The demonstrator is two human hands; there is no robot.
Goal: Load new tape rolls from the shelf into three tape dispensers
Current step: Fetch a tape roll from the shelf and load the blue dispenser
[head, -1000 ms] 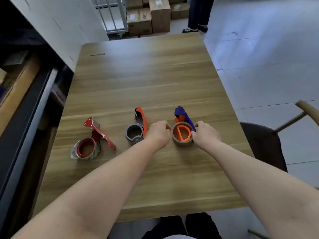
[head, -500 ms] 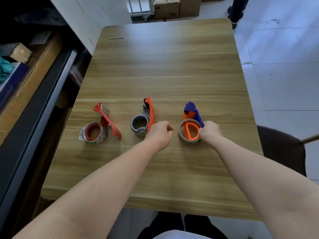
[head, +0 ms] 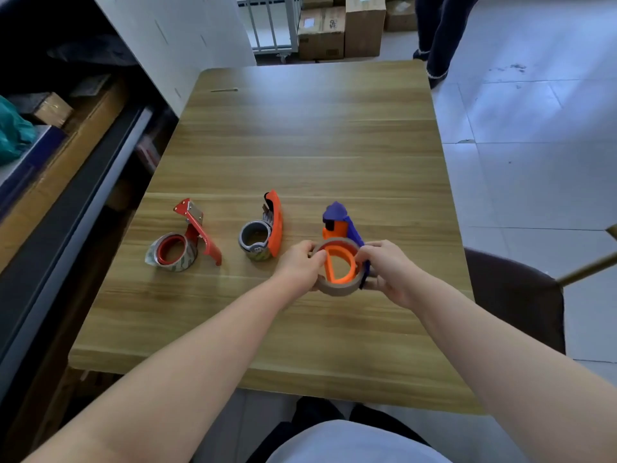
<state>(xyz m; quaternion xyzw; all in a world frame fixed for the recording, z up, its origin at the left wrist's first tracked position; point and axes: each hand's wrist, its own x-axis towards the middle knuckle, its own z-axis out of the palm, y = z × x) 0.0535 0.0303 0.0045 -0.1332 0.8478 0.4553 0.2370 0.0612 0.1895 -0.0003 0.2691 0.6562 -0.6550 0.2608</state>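
Red metal dispenser [head: 187,238] and orange-handled dispenser [head: 263,233] are sitting left on the wooden worktop [head: 300,145] (nothing blocking); both hands' fingers [head: 319,259] are pinching the brown tape roll [head: 337,285] on the blue-and-orange dispenser [head: 337,222].

- We see our two forearms bare from the lower corners of the view up to the wrists; no sleeve shows on them.
- Our bare left hand [head: 299,267] wears no glove, no ring and no bracelet, as far as we can see.
- Our bare right hand [head: 387,270] is also without glove, and the wrist carries no watch or band.
- At the bottom edge we see a light grey-white cloth top [head: 347,444], smooth and without any print.
- Just above it, dark, nearly black trousers [head: 320,411] cover our legs, partly hidden under the table edge.
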